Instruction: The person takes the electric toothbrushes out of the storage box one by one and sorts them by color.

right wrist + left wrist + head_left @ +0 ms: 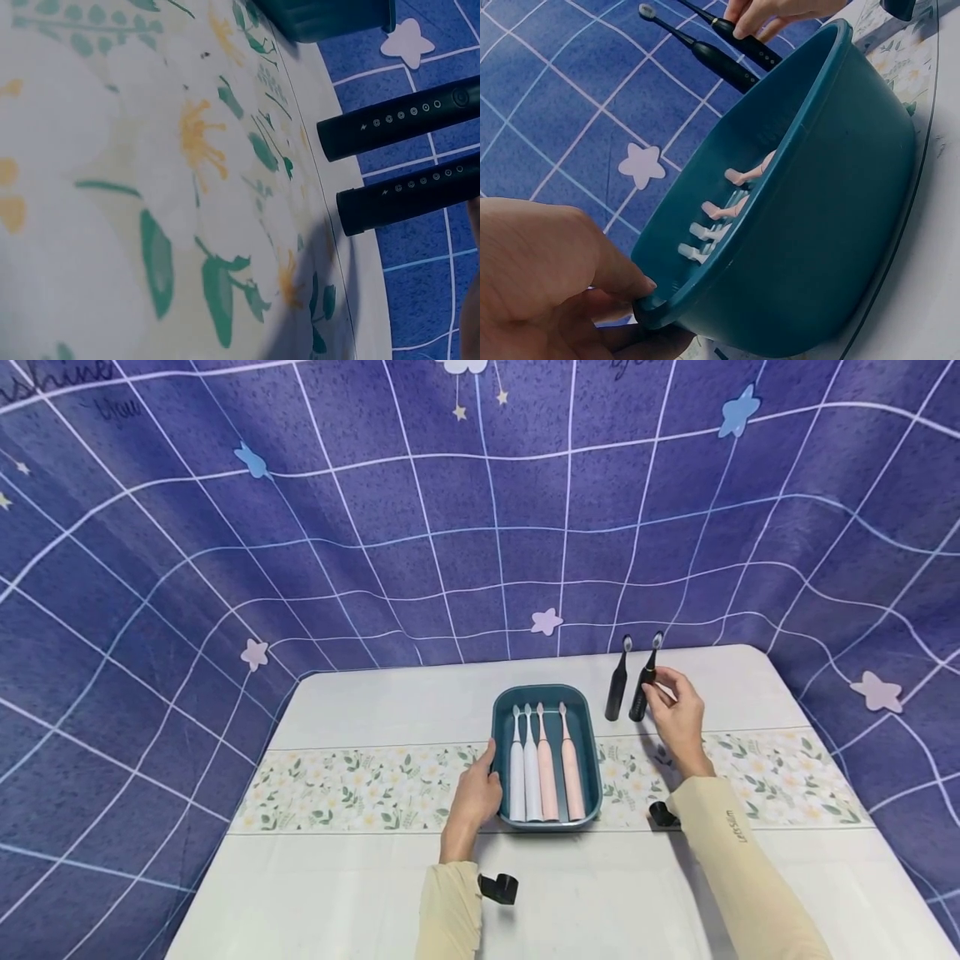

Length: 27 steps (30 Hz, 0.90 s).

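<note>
A teal plastic bin stands mid-table with two white electric toothbrushes and two pink electric toothbrushes lying side by side inside, heads toward the back. My left hand grips the bin's left wall; in the left wrist view the thumb lies on the rim and the other fingers are outside below it. Right of the bin, two black electric toothbrushes stand upright. My right hand pinches the right black toothbrush by its upper handle between thumb and fingers. The left black toothbrush stands free beside it, a small gap between them.
A white table with a floral band across it lies under everything. Behind it hangs a purple-blue grid curtain with stars, close to the table's back edge. A black wrist camera mount sits at the right sleeve.
</note>
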### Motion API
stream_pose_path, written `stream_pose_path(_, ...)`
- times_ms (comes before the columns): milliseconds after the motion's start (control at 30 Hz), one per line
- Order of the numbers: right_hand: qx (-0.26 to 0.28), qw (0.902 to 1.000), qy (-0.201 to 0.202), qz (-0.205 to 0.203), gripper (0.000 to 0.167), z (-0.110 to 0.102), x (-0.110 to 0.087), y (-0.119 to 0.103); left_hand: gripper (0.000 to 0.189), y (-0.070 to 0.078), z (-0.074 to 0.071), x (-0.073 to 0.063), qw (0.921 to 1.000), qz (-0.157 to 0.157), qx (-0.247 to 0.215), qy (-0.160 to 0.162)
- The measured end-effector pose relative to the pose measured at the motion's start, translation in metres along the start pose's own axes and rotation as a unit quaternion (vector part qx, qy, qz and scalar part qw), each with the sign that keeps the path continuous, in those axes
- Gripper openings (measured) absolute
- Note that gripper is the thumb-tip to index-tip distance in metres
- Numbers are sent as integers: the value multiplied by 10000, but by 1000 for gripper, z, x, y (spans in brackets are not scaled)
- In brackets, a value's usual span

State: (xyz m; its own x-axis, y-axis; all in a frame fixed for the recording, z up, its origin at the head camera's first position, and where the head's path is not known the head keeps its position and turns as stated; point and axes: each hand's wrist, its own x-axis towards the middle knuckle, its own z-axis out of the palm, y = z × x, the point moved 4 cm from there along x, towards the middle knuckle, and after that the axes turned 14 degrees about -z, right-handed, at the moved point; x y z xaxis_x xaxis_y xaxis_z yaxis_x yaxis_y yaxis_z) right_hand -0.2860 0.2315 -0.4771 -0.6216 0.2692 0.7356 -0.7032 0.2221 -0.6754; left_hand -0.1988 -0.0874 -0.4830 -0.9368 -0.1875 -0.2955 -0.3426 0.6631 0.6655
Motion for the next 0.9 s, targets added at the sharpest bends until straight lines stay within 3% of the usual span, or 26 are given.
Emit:
stream_pose_path(300,-266,9990,-58,365,40,-3,-4,-7,56,-1,0,0,10000,40,7,-9)
stream_pose_path(700,89,9959,544,711,42,-18,-5,-18,55,-2,-1,2,9999,35,106,2)
stream_pose_path(900,469,9927,834,729,42,-24,-6,-35,56,-3,-1,3,9999,-8,125,-76)
